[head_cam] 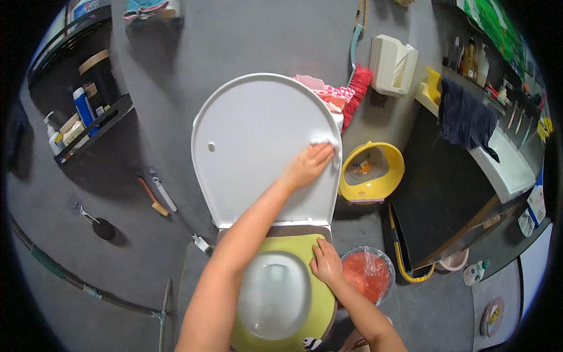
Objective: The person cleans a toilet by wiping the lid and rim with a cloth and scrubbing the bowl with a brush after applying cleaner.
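Note:
The white toilet lid (264, 132) is raised against the wall. My left hand (310, 165) presses a white wad (325, 141), perhaps tissue or cloth, to the lid's inner face near its right edge. Most of the wad is hidden under the fingers. Below, a yellow-green seat cover (323, 303) with a panda figure surrounds the toilet bowl (275, 295). My right hand (327, 264) rests on the right side of this cover, holding nothing that I can see.
Right of the toilet stand a red-lined bin (367, 275) and a yellow child's potty seat (396, 176). A black cabinet (444, 189) is farther right. Brushes (165, 193) hang on the left wall, below a black shelf (94, 132). A red brush (358, 90) hangs behind the lid.

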`<state>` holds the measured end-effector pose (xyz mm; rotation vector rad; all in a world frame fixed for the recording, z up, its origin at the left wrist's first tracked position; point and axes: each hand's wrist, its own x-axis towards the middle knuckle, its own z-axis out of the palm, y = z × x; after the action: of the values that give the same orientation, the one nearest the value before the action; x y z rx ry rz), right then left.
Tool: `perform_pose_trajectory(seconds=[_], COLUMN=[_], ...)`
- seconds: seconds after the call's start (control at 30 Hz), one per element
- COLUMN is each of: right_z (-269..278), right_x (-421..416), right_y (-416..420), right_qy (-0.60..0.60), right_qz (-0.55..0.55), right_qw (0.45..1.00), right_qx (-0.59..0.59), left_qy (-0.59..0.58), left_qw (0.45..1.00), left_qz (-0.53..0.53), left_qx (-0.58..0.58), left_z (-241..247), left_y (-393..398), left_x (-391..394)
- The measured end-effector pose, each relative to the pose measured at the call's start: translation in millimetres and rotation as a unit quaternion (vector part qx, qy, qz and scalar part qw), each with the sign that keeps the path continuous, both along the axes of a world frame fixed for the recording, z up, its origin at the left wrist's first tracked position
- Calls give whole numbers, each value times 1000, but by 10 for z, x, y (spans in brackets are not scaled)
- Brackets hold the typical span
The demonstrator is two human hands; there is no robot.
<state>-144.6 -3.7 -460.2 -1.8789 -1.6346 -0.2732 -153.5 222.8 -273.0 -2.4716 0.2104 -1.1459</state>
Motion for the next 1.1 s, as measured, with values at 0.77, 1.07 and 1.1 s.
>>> perform_pose_trajectory(seconds=[0.77,1.07,1.1], right_z=[-8,31,50], right_x=[-33,-92,-86], right_y=[11,47,50], right_qy=[-45,-35,-32], right_qz=[-4,3,2], right_qw=[999,999,999], right_qx=[-17,-12,-12], left_qy=[-121,31,65], left_qw=[918,872,866], left_qz=[372,447,444], left_qx=[-62,-200,-222], left_z=[283,-1281,-1401], left_y=[822,363,270], left_x=[-1870,-2283,-2305])
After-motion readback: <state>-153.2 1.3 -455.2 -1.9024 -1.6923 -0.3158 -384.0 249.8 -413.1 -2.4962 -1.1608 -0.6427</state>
